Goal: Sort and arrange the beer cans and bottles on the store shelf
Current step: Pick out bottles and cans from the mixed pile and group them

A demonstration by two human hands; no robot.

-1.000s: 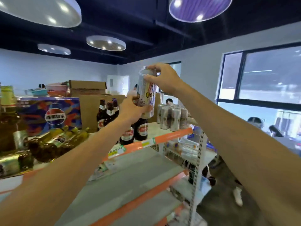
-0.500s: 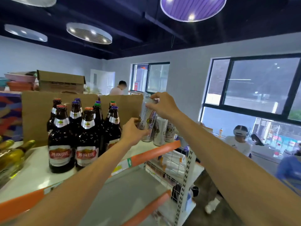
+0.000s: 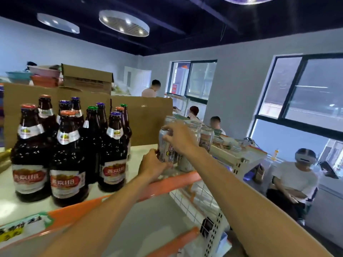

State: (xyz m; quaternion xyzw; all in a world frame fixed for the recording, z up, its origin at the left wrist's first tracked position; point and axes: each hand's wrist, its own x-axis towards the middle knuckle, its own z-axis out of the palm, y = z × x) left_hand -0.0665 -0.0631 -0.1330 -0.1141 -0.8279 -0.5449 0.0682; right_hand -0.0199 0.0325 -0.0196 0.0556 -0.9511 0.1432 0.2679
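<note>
Dropping from mid-air, can (image 3: 165, 145) is landing mid-frame on shelf (image 3: 144, 153) beside other cans (image 3: 206, 136), left hand (image 3: 154, 165) gripping base, right hand (image 3: 179, 138) pinching rim; placement nearly done.

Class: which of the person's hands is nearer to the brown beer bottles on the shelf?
Left. The left hand grips the can low down, just right of the bottles; the right hand holds the can's top, farther right and higher.
</note>
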